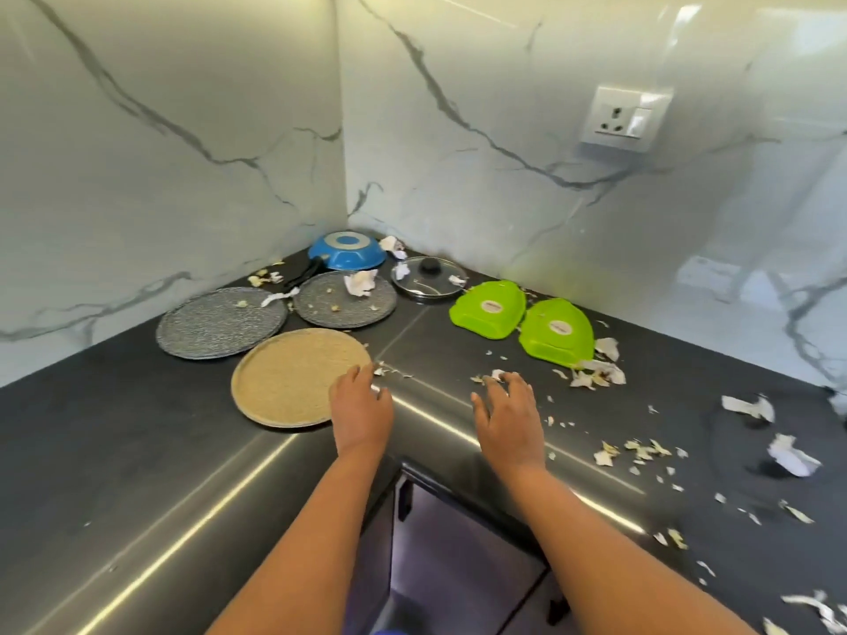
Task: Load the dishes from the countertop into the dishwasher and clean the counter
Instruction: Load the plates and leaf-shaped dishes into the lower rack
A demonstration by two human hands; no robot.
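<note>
A tan round plate (284,373) lies on the dark counter (137,451), with two grey speckled plates (220,323) (343,299) behind it. Farther back sit an upturned blue pan (348,256) and a glass lid (428,279). Two upturned green bowls (488,309) (557,332) lie to the right. My left hand (362,405) rests at the tan plate's right rim, fingers relaxed. My right hand (506,414) lies flat on the counter, fingertips touching peel scraps (492,377).
Crumpled paper and peel scraps (596,373) litter the counter's right side, with more paper (793,458) near the right edge. Marble walls meet in a corner behind the dishes. A wall socket (625,119) sits upper right. A dark cabinet front (458,543) is below the counter edge.
</note>
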